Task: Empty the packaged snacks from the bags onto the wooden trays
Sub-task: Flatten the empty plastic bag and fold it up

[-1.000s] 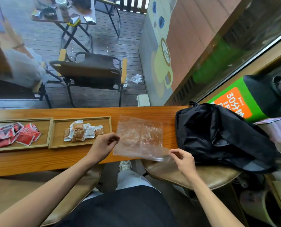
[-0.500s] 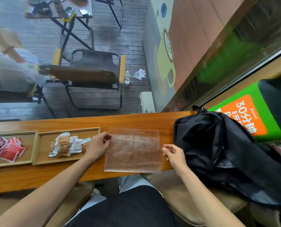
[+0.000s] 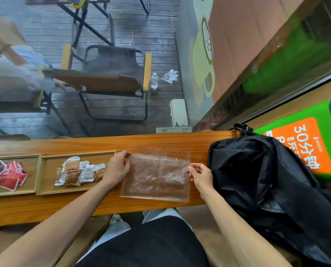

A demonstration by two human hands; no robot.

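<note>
Wooden bench (image 3: 103, 207) runs across the view; a person sits at it, both bare forearms reaching in.

Clear plastic bag (image 3: 157, 178) lies flat on the bench, empty, wrinkled, with a fold line down its middle. Everything else is placed from this bag.

Left hand (image 3: 116, 168) at the bag's left edge, near the upper corner: fingers (image 3: 126, 154) closed on the plastic, pinching the edge. Right hand (image 3: 201, 174) at the bag's right edge: fingers (image 3: 192, 167) pinching that edge about halfway up. The bag is spread between the two hands.

Just left of the bag, partly behind the left hand, a shallow wooden tray (image 3: 47, 189) holds a loose pile of snack packets (image 3: 78, 173), white wrappers with brown contents showing. Further left again, touching the first tray side by side, a second wooden tray (image 3: 33, 174) holds red snack packets (image 3: 8, 177), heaped; its left part is cut off by the frame.

Right of the bag, just past the right hand, a black backpack (image 3: 266, 182) slumps over the bench end. Beyond the backpack, a green and orange sign (image 3: 303, 145).

Behind the bench, through the window: a wet deck with a folding chair (image 3: 110, 74).
</note>
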